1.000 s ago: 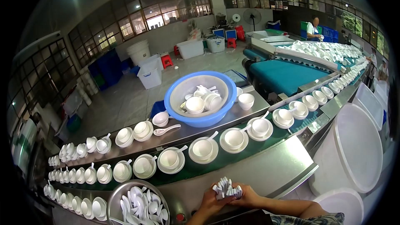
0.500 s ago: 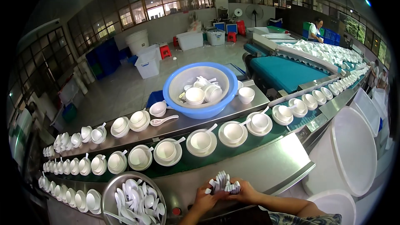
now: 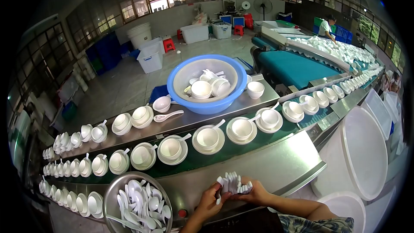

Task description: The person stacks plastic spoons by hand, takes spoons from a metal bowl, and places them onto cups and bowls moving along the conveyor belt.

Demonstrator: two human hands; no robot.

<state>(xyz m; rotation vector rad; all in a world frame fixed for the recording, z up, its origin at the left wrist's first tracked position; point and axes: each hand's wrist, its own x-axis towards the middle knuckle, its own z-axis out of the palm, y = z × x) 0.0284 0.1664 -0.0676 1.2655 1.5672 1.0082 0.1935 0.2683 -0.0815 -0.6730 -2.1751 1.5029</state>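
Note:
Close to my body, both hands hold a bunch of white spoons (image 3: 233, 183), their handle ends standing up side by side. My left hand (image 3: 210, 200) is closed on the left side of the bunch, where one spoon tips outward. Around the right side, my right hand (image 3: 255, 193) is also closed. My hands hide the spoons' lower parts. A metal bowl (image 3: 113, 190) full of loose white spoons (image 3: 144, 205) sits to the left. Beyond my hands, sets of white bowls on plates with spoons, such as this bowl (image 3: 208, 138), line the green conveyor belt (image 3: 189, 162).
On the back ledge stands a blue basin (image 3: 172, 88) holding bowls and spoons. A red button (image 3: 183, 212) is on the near metal counter (image 3: 267, 168). Large white tubs (image 3: 366, 155) stand at the right. Another person (image 3: 326, 28) works by the teal conveyor (image 3: 286, 73).
My left hand has shifted slightly, and a spoon at the bunch's left side now tips outward. The bunch has risen a little in view. The camera view has shifted slightly.

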